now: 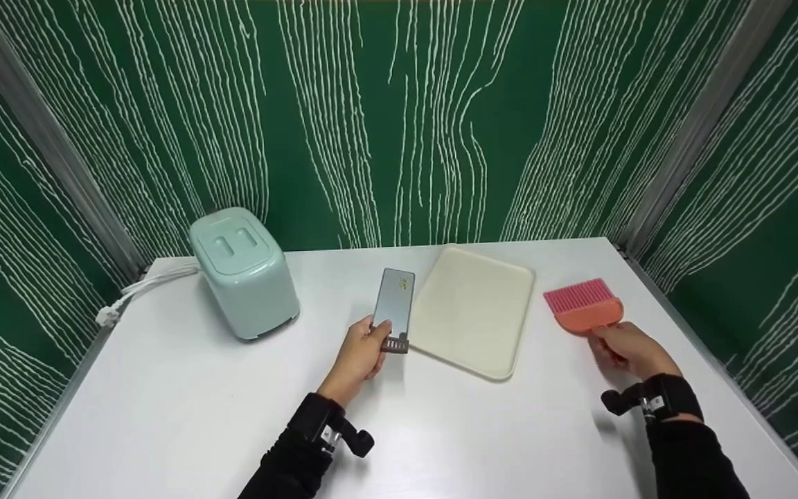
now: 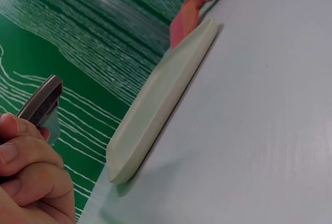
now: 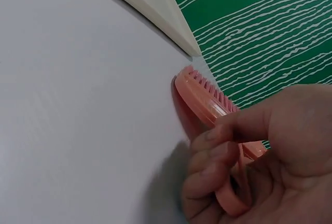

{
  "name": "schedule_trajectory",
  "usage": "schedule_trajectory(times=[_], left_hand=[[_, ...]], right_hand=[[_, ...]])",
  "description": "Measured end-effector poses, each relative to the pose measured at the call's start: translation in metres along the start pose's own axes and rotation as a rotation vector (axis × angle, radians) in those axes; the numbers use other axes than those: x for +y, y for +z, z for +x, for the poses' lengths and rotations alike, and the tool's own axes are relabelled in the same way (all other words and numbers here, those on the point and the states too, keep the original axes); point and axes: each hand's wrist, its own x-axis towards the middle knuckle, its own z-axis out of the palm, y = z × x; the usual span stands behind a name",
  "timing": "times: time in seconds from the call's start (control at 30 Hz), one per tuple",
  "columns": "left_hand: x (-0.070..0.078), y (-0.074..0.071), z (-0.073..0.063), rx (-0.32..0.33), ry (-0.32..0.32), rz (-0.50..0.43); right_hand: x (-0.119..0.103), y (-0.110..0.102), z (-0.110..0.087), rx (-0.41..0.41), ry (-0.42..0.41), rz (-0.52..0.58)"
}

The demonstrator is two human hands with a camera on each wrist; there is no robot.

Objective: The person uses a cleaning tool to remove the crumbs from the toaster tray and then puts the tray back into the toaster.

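Note:
Near the middle of the white table (image 1: 233,430), my left hand (image 1: 361,353) grips a flat grey rectangular object (image 1: 395,294) by its near end, thumb on top. That end is dark and slotted, and small gold marks show near the far end. In the left wrist view, curled fingers (image 2: 36,167) cover most of it. At the right, my right hand (image 1: 631,346) holds a small brush (image 1: 587,317) by its orange looped handle, the pink bristles pointing away from me. In the right wrist view, my fingers wrap round the handle loop (image 3: 233,200).
Between the hands lies a cream tray (image 1: 475,312), its left edge right beside the grey object. A mint-green toaster (image 1: 250,277) stands at the back left, with a white cord and plug (image 1: 108,315) beside it. Green walls with white lines (image 1: 343,125) enclose the table's back and sides.

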Motion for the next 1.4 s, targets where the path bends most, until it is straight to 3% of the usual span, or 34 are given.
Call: schedule_trajectory(times=[0.2,0.4,0.63,0.9,1.23,1.4], left_hand=[[0.0,0.003,-0.001,0.008,-0.021,0.003],[0.001,0.004,-0.001,0.015,-0.031,0.015],[0.0,0.004,0.0,0.004,-0.02,0.028],[0.002,0.003,0.0,-0.019,-0.017,0.105],[0.006,0.008,0.001,-0.013,-0.026,0.099],[0.007,0.011,0.003,-0.018,0.006,0.096]], right_hand=[[0.012,0.003,0.008,0.176,0.039,-0.037],[0.022,0.003,0.012,0.316,0.057,-0.173],[0.02,0.005,0.009,0.359,0.024,-0.273],[0.002,0.015,0.006,0.422,-0.158,-0.352],[-0.033,0.038,0.001,0.44,-0.277,-0.353],[-0.047,0.051,-0.002,0.419,-0.313,-0.32]])
